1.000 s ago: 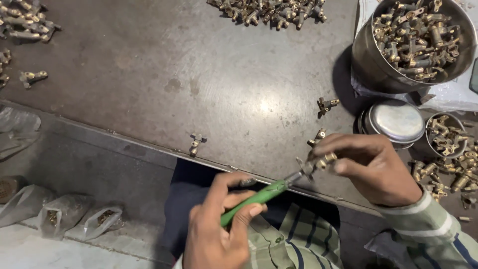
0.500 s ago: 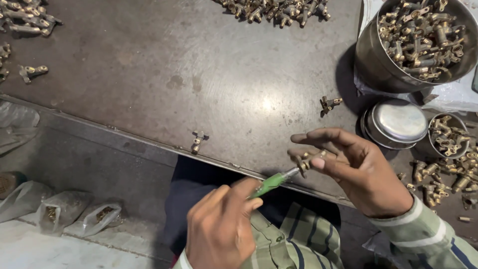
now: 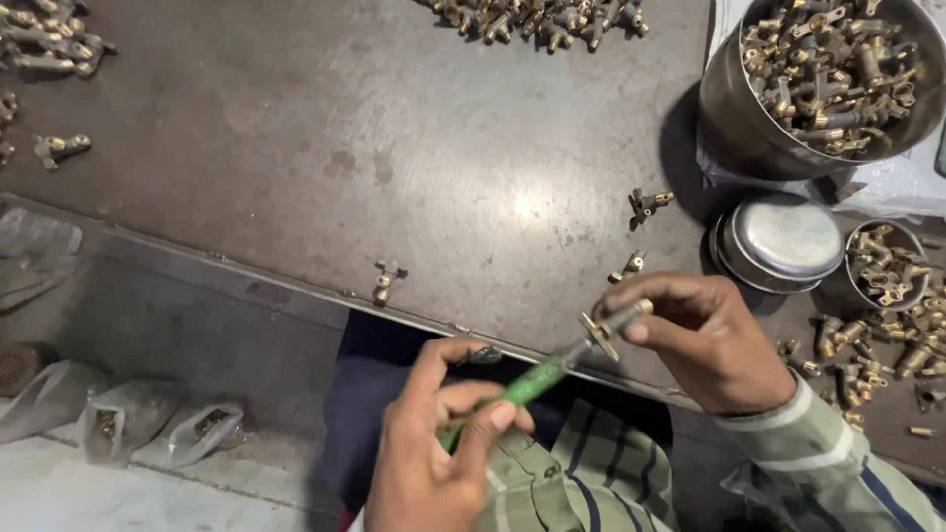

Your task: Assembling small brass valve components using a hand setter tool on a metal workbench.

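My left hand (image 3: 434, 453) grips a green-handled screwdriver (image 3: 517, 386) whose metal tip points up to the right. My right hand (image 3: 705, 340) pinches a small brass fitting (image 3: 606, 330) on that tip, just above the near edge of the dark metal table (image 3: 296, 167). Loose brass fittings lie close by on the table, one (image 3: 384, 281) near the edge, one (image 3: 629, 264) just above my right fingers and one (image 3: 645, 204) further up.
A large steel pot (image 3: 759, 118) full of brass fittings stands at the top right, a lidded steel tin (image 3: 778, 241) and a small cup of fittings (image 3: 882, 266) below it. Fitting heaps lie at the top centre (image 3: 537, 20) and top left (image 3: 44, 44). Plastic bags (image 3: 148, 424) lie on the floor.
Both hands have shifted slightly. The right fingers have closed tighter around the fitting on the screwdriver tip, and the left hand has turned on the handle.
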